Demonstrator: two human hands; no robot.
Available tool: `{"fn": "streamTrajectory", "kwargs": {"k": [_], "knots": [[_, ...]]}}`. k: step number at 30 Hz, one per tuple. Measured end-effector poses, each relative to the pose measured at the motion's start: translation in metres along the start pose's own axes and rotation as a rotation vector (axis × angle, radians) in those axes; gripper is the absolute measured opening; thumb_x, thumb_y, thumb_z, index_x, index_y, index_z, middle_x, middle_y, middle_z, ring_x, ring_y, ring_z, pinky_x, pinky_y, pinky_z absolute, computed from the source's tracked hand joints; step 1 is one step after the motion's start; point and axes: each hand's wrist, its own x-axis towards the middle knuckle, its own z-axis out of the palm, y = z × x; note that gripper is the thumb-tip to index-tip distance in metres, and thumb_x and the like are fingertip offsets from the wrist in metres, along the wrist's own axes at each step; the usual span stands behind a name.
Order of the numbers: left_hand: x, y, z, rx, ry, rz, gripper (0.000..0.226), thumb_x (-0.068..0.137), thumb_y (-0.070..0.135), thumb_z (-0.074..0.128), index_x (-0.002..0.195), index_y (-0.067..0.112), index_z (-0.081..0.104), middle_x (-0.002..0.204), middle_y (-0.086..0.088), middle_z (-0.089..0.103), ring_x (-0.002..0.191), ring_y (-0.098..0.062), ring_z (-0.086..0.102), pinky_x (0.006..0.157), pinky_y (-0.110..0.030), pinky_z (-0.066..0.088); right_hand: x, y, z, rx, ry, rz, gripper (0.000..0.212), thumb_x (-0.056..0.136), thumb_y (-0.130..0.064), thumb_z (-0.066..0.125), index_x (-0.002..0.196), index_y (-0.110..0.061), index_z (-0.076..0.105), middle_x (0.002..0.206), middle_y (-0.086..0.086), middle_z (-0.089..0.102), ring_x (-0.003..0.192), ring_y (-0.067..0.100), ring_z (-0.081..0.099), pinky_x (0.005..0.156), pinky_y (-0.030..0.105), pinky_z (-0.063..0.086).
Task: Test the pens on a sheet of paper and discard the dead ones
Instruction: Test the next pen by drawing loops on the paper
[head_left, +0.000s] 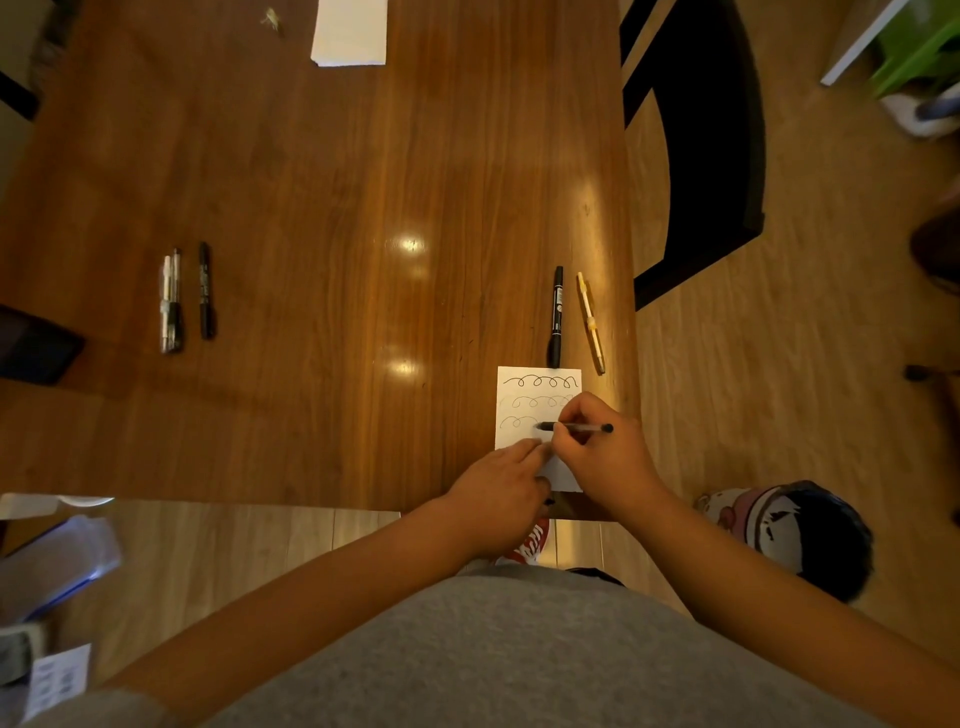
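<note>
Head view: looped scribbles (540, 383) on paper (537, 393), label on black marker (557, 317) illegible.

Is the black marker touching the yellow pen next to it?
Apart. The head view shows bare table wood between the black marker and the yellow pen all the way along.

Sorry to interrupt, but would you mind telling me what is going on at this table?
A person is testing pens. The right hand grips a black pen, scribbling a third row of loops on the paper, which the left hand presses flat. A marker and yellow pen lie beyond it; three pens lie far left.
</note>
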Motion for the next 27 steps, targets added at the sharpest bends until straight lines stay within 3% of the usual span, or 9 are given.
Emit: {"fn": "streamTrajectory", "kwargs": {"k": [3,8,13,18,27], "knots": [[0.001,-0.001,0.000,0.028,0.007,0.028,0.034,0.100,0.034,0.044,0.117,0.013,0.064,0.151,-0.011,0.035,0.134,-0.025,0.032,0.101,-0.037,0.039,0.001,-0.003,0.001,0.006,-0.007,-0.009,0.024,0.090,-0.023,0.065,0.079,-0.037,0.048,0.080,-0.021,0.055,0.074,0.001,0.057,0.057,0.013,0.041],[0.003,0.001,0.003,0.052,-0.029,0.018,0.037,0.100,0.037,0.043,0.120,0.013,0.063,0.158,-0.011,0.024,0.141,-0.029,0.024,0.106,-0.042,0.036,0.004,-0.002,-0.002,0.060,0.022,0.007,0.016,0.091,-0.020,0.064,0.088,-0.030,0.052,0.091,-0.012,0.059,0.077,-0.003,0.054,0.060,0.014,0.043],[0.004,0.004,0.002,0.072,-0.064,0.005,0.041,0.102,0.038,0.038,0.126,0.012,0.060,0.160,-0.013,0.019,0.145,-0.031,0.018,0.114,-0.045,0.023,0.004,0.003,-0.007,0.086,0.035,0.027,0.018,0.092,-0.019,0.064,0.087,-0.031,0.052,0.098,-0.010,0.058,0.081,0.005,0.055,0.064,0.018,0.047],[0.007,0.009,0.003,0.053,-0.044,-0.003,0.040,0.103,0.036,0.039,0.125,0.010,0.060,0.160,-0.016,0.018,0.147,-0.031,0.013,0.118,-0.043,0.014,0.002,0.008,-0.010,0.079,0.049,0.036,0.027,0.091,-0.019,0.064,0.080,-0.037,0.048,0.097,-0.012,0.057,0.076,-0.001,0.053,0.062,0.016,0.046],[0.010,0.011,-0.004,0.025,-0.075,0.002,0.038,0.102,0.035,0.041,0.125,0.012,0.060,0.160,-0.009,0.021,0.142,-0.030,0.022,0.106,-0.043,0.036,-0.003,0.013,-0.013,0.048,0.071,0.042,0.024,0.090,-0.020,0.064,0.082,-0.036,0.049,0.080,-0.022,0.055,0.073,-0.002,0.055,0.058,0.014,0.044]]}}
